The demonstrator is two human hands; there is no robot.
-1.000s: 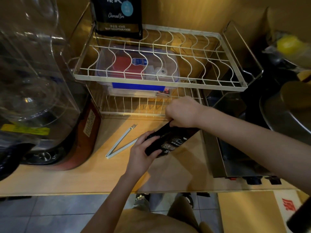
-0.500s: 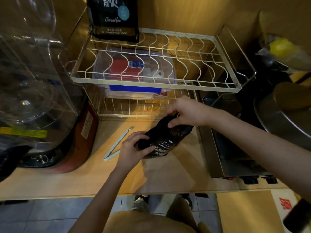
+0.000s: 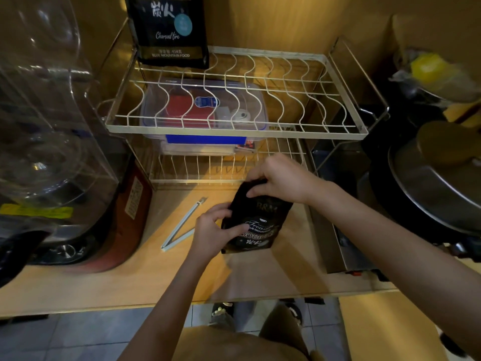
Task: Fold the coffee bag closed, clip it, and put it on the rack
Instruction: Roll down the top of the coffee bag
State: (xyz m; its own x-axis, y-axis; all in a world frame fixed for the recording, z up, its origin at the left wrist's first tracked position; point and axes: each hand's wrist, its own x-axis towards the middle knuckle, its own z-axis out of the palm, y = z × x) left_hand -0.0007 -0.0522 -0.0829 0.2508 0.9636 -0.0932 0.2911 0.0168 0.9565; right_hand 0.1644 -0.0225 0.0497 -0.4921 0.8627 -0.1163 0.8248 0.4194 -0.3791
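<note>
A small black coffee bag (image 3: 260, 225) with white print stands nearly upright on the wooden counter, label facing me. My left hand (image 3: 214, 230) grips its lower left side. My right hand (image 3: 281, 179) pinches the top edge, which it hides. A long pale sealing clip (image 3: 182, 225) lies open in a V on the counter just left of my left hand. The two-tier wire rack (image 3: 234, 126) stands behind the bag.
A larger black coffee bag (image 3: 169, 32) stands at the top shelf's back left. A clear plastic box (image 3: 205, 113) fills the lower shelf. A clear water container (image 3: 46, 126) stands at left. At right are a metal appliance (image 3: 338, 243) and a pan lid (image 3: 437, 188).
The bag was tilted on its side, its base toward the left; both hands have turned it upright with the label facing me. The clip has not moved.
</note>
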